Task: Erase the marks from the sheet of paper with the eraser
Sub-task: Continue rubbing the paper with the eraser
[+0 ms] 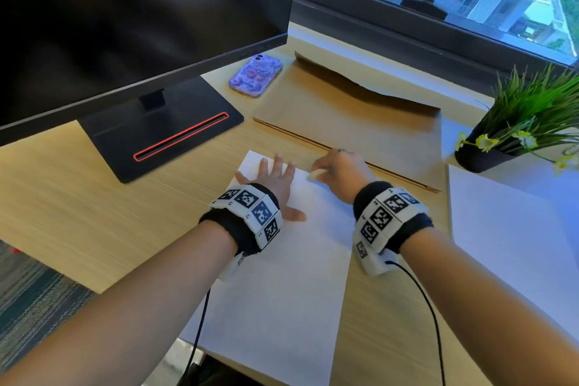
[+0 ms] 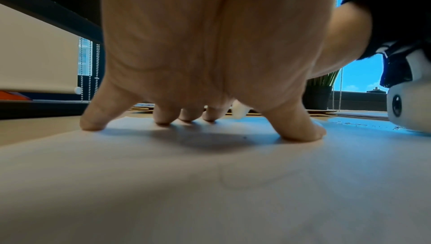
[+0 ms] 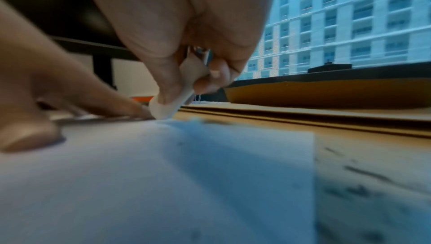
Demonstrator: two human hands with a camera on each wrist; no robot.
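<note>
Both forearms are reaching in from the bottom of the head view, each wrist carrying a black band [image 1: 249, 213] of white tiles printed with square black-and-white codes; small characters beside the codes are too blurred to read. Behind them a dark monitor [image 1: 134, 16] is standing on the wooden desk [image 1: 78, 213], its base edged with a red-outlined slot and its bezel showing no legible brand. Brown cardboard [image 1: 351, 116] is lying flat beyond the white sheet of paper [image 1: 282, 307], with a potted plant [image 1: 526, 122] and more white paper [image 1: 507, 229] to the right. On the sheet, the left hand [image 1: 275, 180] is lying flat with fingers spread, pressing the paper down near its far edge, while the right hand [image 1: 340, 171] is pinching the white eraser [image 3: 163, 108] between thumb and fingertips, its tip touching the sheet just beside the left index finger. Faint pencil loops [image 2: 245, 179] are showing on the sheet in the left wrist view. By the monitor base, a phone in a purple butterfly case [image 1: 255, 75] is lying face down.
</note>
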